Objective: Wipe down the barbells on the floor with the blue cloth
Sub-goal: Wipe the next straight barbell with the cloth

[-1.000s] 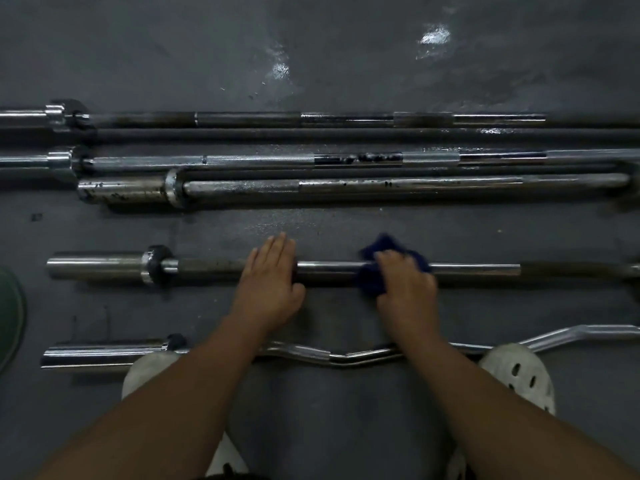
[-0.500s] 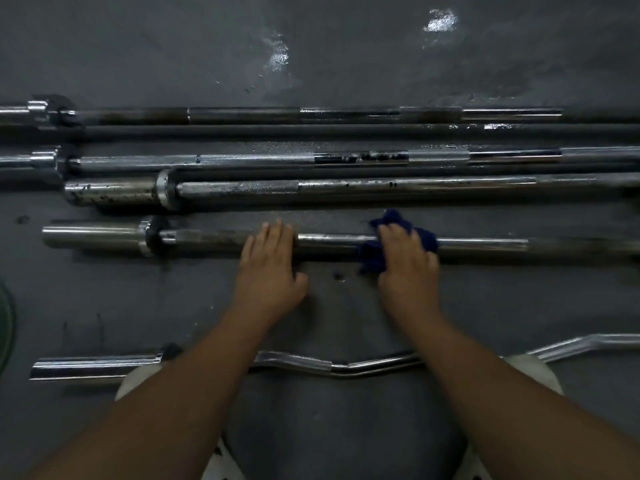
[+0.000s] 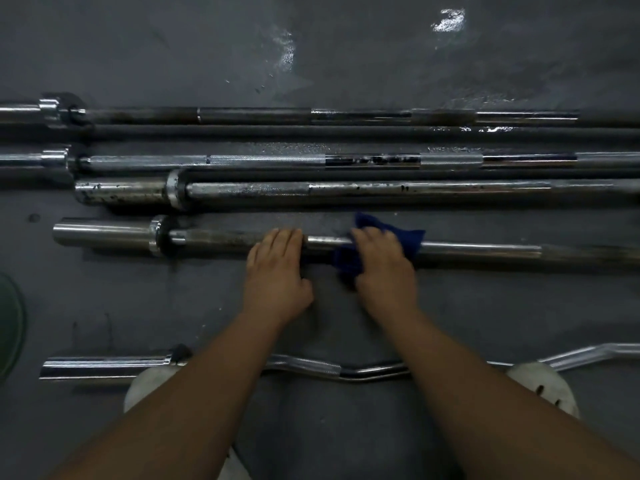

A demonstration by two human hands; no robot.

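Observation:
Several straight steel barbells lie side by side on the dark floor. The nearest straight barbell [image 3: 485, 252] runs left to right under both hands. My left hand [image 3: 277, 271] rests on its shaft with the fingers straight and flat. Just to the right, my right hand [image 3: 384, 268] holds the blue cloth [image 3: 412, 240] wrapped over the same shaft; cloth bunches out at both sides of the hand. Beyond it lie three more barbells: a spotted one [image 3: 415, 190], a chrome one [image 3: 270, 161] and the farthest [image 3: 256, 116].
A chrome curl bar [image 3: 346, 372] lies close to me, across my white shoes [image 3: 540, 386]. A green plate edge [image 3: 10, 323] shows at the far left. Wet shiny patches [image 3: 448, 20] mark the floor beyond the bars.
The bar under my hands has rolled away from me, closer to the spotted barbell. My right hand with the cloth has slid a little left along the shaft toward my left hand.

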